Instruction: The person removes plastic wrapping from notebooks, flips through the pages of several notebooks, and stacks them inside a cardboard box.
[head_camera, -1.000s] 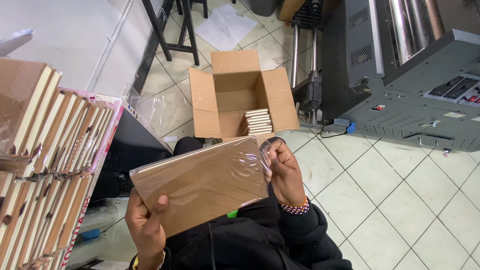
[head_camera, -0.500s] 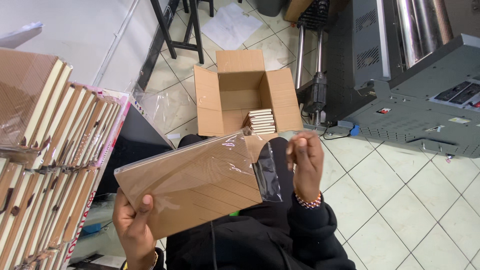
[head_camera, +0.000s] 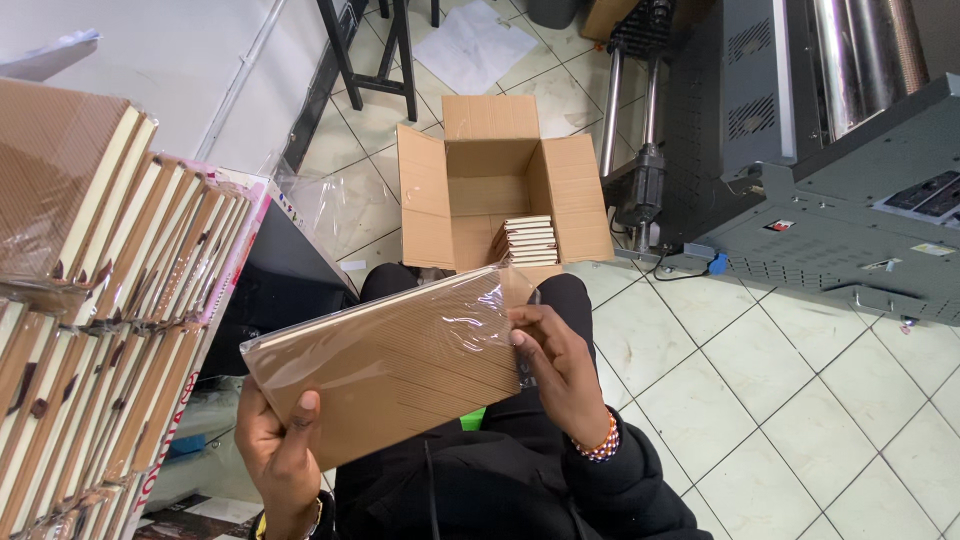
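Note:
I hold a brown ribbed-cover notebook (head_camera: 390, 365) in a clear plastic sleeve over my lap. My left hand (head_camera: 282, 455) grips its lower left corner, thumb on the cover. My right hand (head_camera: 560, 365) pinches the sleeve's loose right end, where the plastic sticks out past the notebook. On the floor ahead stands an open cardboard box (head_camera: 497, 180) with a short stack of similar notebooks (head_camera: 527, 240) inside it.
A leaning row of several brown notebooks (head_camera: 100, 300) fills the left side. A large grey machine (head_camera: 830, 170) stands on the right on the tiled floor. Crumpled clear plastic (head_camera: 340, 205) lies left of the box, and black stool legs (head_camera: 375, 50) stand behind it.
The notebook has been lowered and levelled in front of me. My right hand has shifted down along the sleeve's right end, still pinching the plastic.

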